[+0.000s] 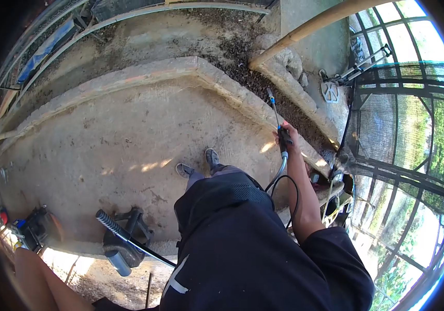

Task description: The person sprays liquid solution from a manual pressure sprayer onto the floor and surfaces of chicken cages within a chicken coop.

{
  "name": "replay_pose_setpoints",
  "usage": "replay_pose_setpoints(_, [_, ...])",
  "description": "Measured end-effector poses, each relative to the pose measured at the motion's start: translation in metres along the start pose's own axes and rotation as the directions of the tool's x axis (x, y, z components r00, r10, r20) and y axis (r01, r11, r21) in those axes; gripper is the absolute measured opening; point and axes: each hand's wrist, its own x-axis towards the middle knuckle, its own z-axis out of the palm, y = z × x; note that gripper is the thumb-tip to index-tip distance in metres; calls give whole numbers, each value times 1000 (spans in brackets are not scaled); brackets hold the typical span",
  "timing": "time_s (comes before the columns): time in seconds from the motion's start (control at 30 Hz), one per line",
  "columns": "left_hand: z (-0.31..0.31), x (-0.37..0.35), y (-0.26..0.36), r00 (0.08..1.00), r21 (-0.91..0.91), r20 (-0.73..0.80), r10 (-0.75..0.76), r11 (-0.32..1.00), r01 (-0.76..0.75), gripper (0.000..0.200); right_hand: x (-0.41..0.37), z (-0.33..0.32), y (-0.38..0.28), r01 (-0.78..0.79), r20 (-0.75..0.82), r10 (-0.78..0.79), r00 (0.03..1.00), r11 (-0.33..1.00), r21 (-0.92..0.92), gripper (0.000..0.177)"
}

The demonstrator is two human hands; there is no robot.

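My right hand [288,136] is closed around the dark handle of a spray wand [274,106], held out over the low concrete curb. The wand's thin metal tube has blue fittings and points away from me toward the dark soil strip. A grey and black hose [283,168] runs from the handle back and loops beside my body. A lever with a ribbed black grip [110,223] sticks out at my left side, with no hand on it. My left arm [51,285] shows bent at the lower left edge; its hand is out of sight.
A raised concrete curb [144,78] borders the concrete floor [129,124]. A wooden pole [305,33] slants across the upper right. A black object [126,236] lies at lower left, with dark equipment [35,228] farther left. Mesh fencing [403,114] stands at right, near a metal-framed item [356,70].
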Motion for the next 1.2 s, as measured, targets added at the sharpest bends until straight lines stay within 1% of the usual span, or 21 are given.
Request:
replay_pose_setpoints(0.03, [2, 2, 0, 1000, 10, 5, 3, 1000, -3, 44, 1, -2, -2, 5, 11, -5, 1000, 1000, 23, 22])
replay_pose_setpoints(0.13, [0, 6, 1, 1000, 20, 18, 3, 1000, -4, 44, -1, 0, -5, -4, 38, 5, 999, 1000, -22, 21])
replay_pose_setpoints(0.17, [-1, 8, 2, 1000, 28, 22, 6, 1000, -6, 44, -5, 6, -3, 67, -74, -70, 995, 997, -44, 20])
replay_pose_setpoints(0.27, [-3, 9, 3, 999, 33, 40, -7, 999, 6, 44, -6, 15, -1, 5, -56, -7, 998, 1000, -23, 20])
replay_pose_setpoints(0.3, [-3, 9, 4, 999, 30, 44, -7, 1000, 5, 44, 2, 11, 4, -18, -24, 18, 1000, 1000, 15, 20])
replay_pose_setpoints(0.4, [-5, 9, 7, 999, 38, 49, -14, 999, 12, 44, 3, 15, 5, 61, 60, -56, 997, 995, -78, 21])
replay_pose_setpoints(0.43, [-8, 5, 9, 998, 31, 52, -23, 999, 21, 44, 3, 16, 4, 65, 71, -62, 996, 997, -35, 22])
replay_pose_setpoints(0.47, [-10, 5, 10, 998, 32, 51, -24, 999, 22, 44, -15, 29, -4, 29, 100, -34, 994, 998, 56, 22])
replay_pose_setpoints(0.53, [-12, 5, 13, 999, 25, 47, -26, 999, 25, 43, 4, 7, -10, -12, 109, 27, 994, 991, -135, 22])
replay_pose_setpoints(0.6, [-12, 6, 16, 998, 35, 54, -28, 999, 26, 43, -7, 15, -17, 6, 111, -11, 994, 999, 40, 21])
replay_pose_setpoints(0.63, [-11, 6, 16, 998, 41, 49, -30, 999, 28, 43, -14, 18, -24, -61, 83, 53, 995, 994, 89, 22])
replay_pose_setpoints(0.73, [-12, 8, 19, 999, 53, 33, -20, 998, 19, 43, -27, 29, -34, -141, 196, 120, 973, 985, 100, 23])
replay_pose_setpoints(0.77, [-13, 10, 20, 999, 62, 33, -17, 998, 15, 43, -20, 30, -33, -147, 176, 129, 976, 984, 95, 24])
replay_pose_setpoints(0.8, [-14, 10, 21, 999, 63, 29, -18, 998, 16, 43, -19, 34, -29, -118, 165, 103, 981, 989, 86, 24])
replay_pose_setpoints(0.87, [-14, 12, 22, 999, 78, 31, -19, 997, 16, 43, -15, 39, -25, -140, 111, 132, 985, 988, 66, 24])
replay_pose_setpoints(0.9, [-13, 11, 21, 999, 87, 30, -21, 996, 19, 43, -15, 39, -26, -178, 152, 162, 975, 979, 99, 23])
replay_pose_setpoints(0.93, [-14, 11, 22, 999, 94, 31, -23, 995, 20, 43, -17, 39, -24, -206, 232, 162, 959, 962, 182, 23])
replay_pose_setpoints(1.03, [-18, 11, 21, 999, 119, 40, -25, 993, 20, 43, -21, 42, -25, -122, 147, 97, 984, 978, 170, 25])
replay_pose_setpoints(1.13, [-23, 9, 23, 999, 146, 40, -20, 989, 14, 43, -19, 43, -26, 4, -44, -4, 999, 1000, 13, 26])
replay_pose_setpoints(1.17, [-26, 9, 24, 999, 152, 31, -22, 988, 17, 43, -11, 36, -24, 10, -1, -10, 1000, 1000, 18, 27])
replay_pose_setpoints(1.2, [-31, 7, 26, 1000, 162, 17, -14, 987, 11, 43, -6, 27, -25, -33, 25, 31, 999, 996, 78, 27])
